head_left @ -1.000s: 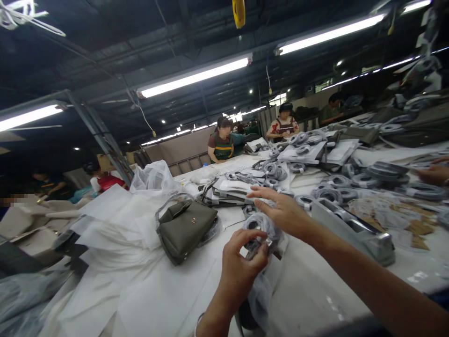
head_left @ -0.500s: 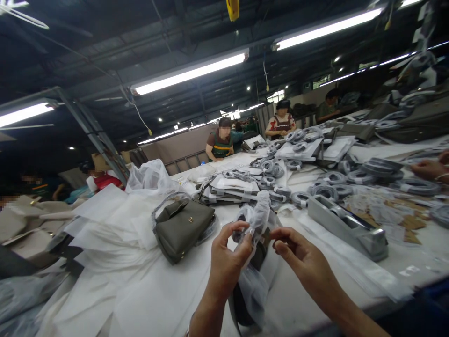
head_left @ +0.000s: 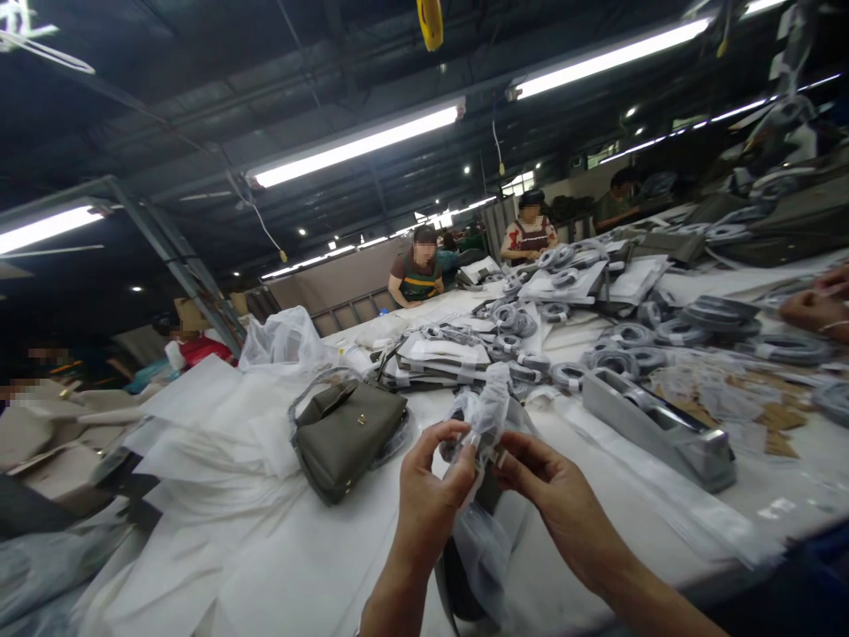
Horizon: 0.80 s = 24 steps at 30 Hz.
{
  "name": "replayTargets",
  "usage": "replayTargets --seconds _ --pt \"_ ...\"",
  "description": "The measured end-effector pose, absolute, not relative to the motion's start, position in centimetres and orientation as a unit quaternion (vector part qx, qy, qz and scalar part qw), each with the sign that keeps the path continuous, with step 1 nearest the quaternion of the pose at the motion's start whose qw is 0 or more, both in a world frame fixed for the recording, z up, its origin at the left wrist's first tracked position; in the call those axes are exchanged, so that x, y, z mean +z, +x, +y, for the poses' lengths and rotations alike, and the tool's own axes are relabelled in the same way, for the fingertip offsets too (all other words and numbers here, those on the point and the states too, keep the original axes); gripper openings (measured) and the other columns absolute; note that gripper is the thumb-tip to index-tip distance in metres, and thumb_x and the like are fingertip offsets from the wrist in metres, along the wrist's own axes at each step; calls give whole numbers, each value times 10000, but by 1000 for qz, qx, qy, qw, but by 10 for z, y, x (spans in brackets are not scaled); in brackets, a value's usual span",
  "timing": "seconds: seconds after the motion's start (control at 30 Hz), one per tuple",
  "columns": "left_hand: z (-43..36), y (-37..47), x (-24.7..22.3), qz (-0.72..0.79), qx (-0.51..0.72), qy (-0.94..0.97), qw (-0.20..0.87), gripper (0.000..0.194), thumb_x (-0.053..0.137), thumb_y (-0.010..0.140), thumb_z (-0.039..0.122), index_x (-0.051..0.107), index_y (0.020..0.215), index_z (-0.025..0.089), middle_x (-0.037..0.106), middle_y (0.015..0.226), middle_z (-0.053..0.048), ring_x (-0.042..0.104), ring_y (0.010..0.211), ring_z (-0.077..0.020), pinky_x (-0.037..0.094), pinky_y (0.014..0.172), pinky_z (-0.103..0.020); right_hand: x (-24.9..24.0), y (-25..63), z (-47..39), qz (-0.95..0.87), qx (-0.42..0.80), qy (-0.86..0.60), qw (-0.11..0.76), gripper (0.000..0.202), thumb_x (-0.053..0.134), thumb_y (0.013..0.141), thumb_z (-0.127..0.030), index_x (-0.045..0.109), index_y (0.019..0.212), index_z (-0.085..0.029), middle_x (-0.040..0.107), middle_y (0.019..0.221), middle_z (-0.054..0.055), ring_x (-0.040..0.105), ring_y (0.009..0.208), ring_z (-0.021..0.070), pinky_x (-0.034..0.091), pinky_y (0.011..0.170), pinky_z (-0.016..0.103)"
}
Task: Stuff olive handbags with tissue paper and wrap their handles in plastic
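My left hand (head_left: pixel 432 488) is closed, thumb and fingers pinching crumpled translucent plastic wrap (head_left: pixel 495 396) that is bunched around a dark strap-like piece. Fingertips of my right hand (head_left: pixel 561 491) press together on the right side of the same wrap; the exact spot they grip is partly hidden. Below my hands, a dark strap-like part (head_left: pixel 457 575) hangs beside a loose flap of the plastic. An olive-grey handbag (head_left: pixel 351 435) with a small gold emblem lies to the left of my left hand. Right of my right hand stands a grey tape dispenser (head_left: pixel 656 426).
Thin white sheets (head_left: pixel 218 495) are stacked on the left of the table. Wrapped coiled straps (head_left: pixel 616 363) and flat wrapped pieces (head_left: pixel 438 349) cover the middle and back. Another person's hand (head_left: pixel 815 310) is at the right edge. Co-workers (head_left: pixel 417 270) sit across the table.
My right hand has moved left, from just beside the plastic wrap to pinching it. My left hand keeps its hold in nearly the same place.
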<state>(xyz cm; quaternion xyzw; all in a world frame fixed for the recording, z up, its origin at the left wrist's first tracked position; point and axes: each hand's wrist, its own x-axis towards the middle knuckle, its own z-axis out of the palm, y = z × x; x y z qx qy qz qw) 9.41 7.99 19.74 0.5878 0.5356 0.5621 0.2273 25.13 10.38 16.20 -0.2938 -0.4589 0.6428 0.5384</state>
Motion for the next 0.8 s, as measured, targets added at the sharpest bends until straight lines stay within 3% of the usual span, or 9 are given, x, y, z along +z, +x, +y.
replayTargets --seconds 0.13,0.3,0.53,0.67,0.8 --pt "78 94 198 550 556 592 196 164 676 854 277 708 1011 243 693 968 -10 612 931 -178 440 887 -291 157 256 103 -510 489 -365 606 323 675 856 -532 674 1012 -249 688 1059 61 640 983 243 532 882 371" --pt "78 95 200 548 552 599 189 182 662 853 275 705 1021 220 699 988 -32 615 953 -198 445 897 -316 161 260 98 -621 368 -354 595 224 670 870 -475 707 994 -292 472 1477 41 433 1369 291 321 1171 472" --pt "78 96 201 548 551 602 183 170 650 848 253 705 1006 225 700 986 -26 617 947 -197 443 894 -319 174 259 100 -618 433 -346 557 229 687 859 -491 690 812 -266 414 1549 14 294 1472 302 165 1232 521" --pt "79 93 201 556 547 595 193 164 658 852 276 702 1006 235 699 968 -14 616 932 -190 437 894 -315 175 266 100 -591 505 -340 529 275 650 882 -519 656 814 -253 420 1553 33 316 1464 308 197 1215 547" --pt "80 93 201 559 545 596 188 160 658 855 278 700 1005 243 697 975 -8 613 948 -187 429 896 -305 169 268 101 -583 483 -353 550 279 618 898 -547 652 909 -270 445 1531 44 330 1456 289 223 1207 541"
